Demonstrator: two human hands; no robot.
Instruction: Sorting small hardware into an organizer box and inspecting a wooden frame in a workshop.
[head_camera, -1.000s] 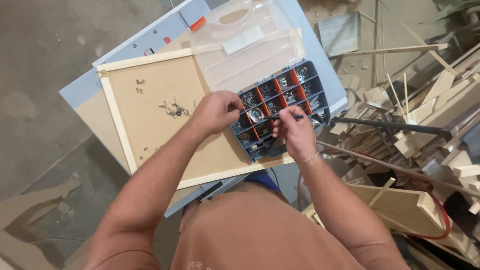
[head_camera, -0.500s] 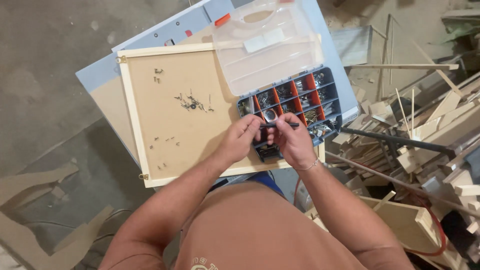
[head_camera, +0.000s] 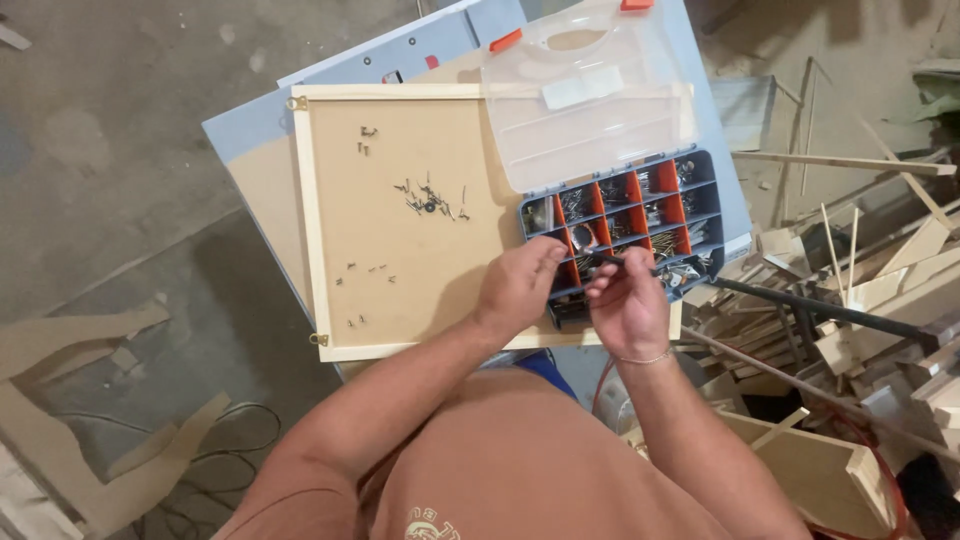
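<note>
My right hand (head_camera: 630, 305) grips a thin dark tool (head_camera: 628, 263) that lies level over the near edge of a blue parts organiser (head_camera: 628, 225). The organiser has orange dividers and compartments full of metal screws and fittings; its clear lid (head_camera: 585, 95) stands open behind it. My left hand (head_camera: 520, 285) is closed beside the right one, fingertips meeting the tool's left end; what it pinches is too small to tell. Both hands hover over the organiser's front left corner.
The organiser rests on a wood-framed fibreboard panel (head_camera: 385, 215) strewn with small loose screws (head_camera: 430, 200), on a grey-blue work table (head_camera: 255, 125). Heaps of wooden offcuts and slats (head_camera: 860, 290) crowd the right side. Board scraps (head_camera: 90, 350) and a cable lie on the concrete floor at left.
My left hand left the organiser's compartments and came down to meet my right hand at the tool. The view has shifted, so the panel and organiser sit further right in frame.
</note>
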